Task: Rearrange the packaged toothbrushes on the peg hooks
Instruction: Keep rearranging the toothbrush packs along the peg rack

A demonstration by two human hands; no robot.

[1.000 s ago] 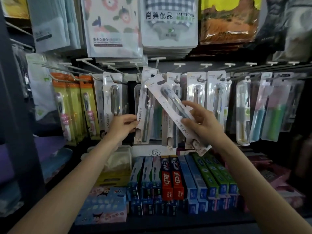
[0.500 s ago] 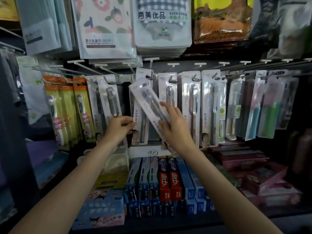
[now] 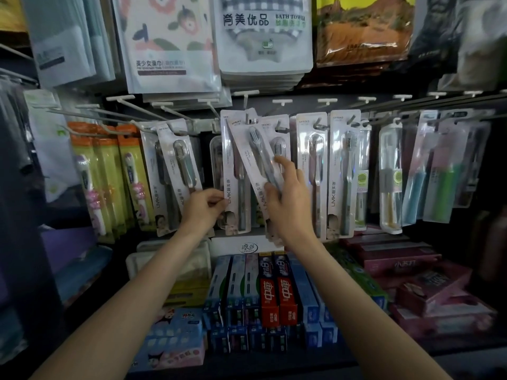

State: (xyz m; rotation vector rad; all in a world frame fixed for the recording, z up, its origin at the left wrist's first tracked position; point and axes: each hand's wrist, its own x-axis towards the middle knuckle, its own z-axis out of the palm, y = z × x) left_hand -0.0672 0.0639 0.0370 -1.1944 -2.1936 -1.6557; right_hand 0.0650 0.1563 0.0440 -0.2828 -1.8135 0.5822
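Between both hands [image 3: 288,204], white carded toothbrush pack [image 3: 258,171] tilts leftward.

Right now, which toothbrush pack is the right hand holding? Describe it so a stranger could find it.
Look below the bath towel bag, along the peg row. The held pack, white with a grey brush, is in the right hand. Its neighbours hang straight; it alone tilts.

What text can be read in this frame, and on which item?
"BATH TOWEL": checked towel pack.
"SPRING", "LMK": tilted toothbrush pack in the right hand.
"LMK": pack the left hand pinches.
"中華": red toothpaste boxes.
Other small print: too blurred.
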